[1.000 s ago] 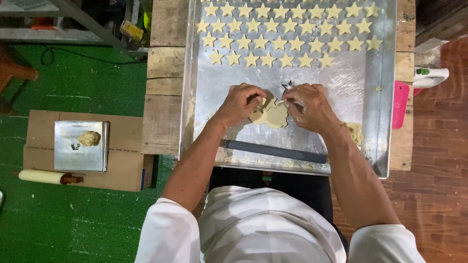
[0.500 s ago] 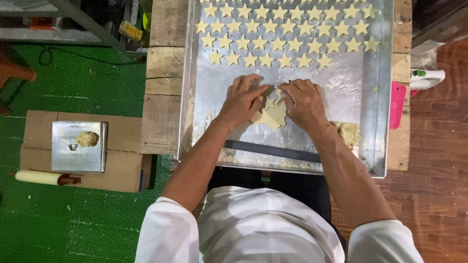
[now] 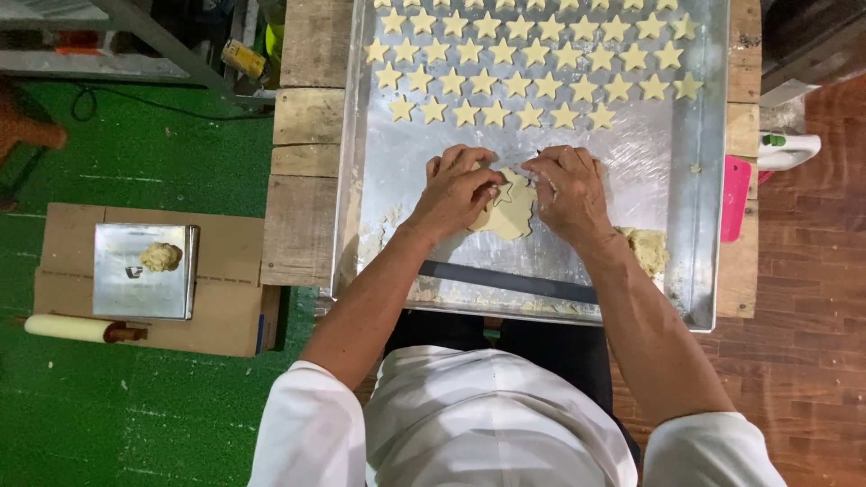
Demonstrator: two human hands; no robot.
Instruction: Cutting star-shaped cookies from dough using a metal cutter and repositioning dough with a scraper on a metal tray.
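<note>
Together left hand [image 3: 456, 188], right hand [image 3: 566, 188] press dough [image 3: 511, 216].

Beyond the fingers, rows of pale star-shaped cut-outs [image 3: 515, 84] lie at the far end of the metal tray, and a dark flat bar [image 3: 510, 280] lies across the tray on the near side of the fingers, with a crumbly dough lump [image 3: 646, 248] to their right. Farther right, a pink scraper [image 3: 736, 197] rests on the wooden counter [image 3: 305, 153] just beside the tray's edge. Well to the left of the fingers, on the green floor [image 3: 135, 162], a cardboard sheet [image 3: 230, 271] carries a small square metal tray [image 3: 144, 271] with a dough scrap [image 3: 161, 256] on it, and a rolling pin [image 3: 77, 328] lies along its near edge.
</note>
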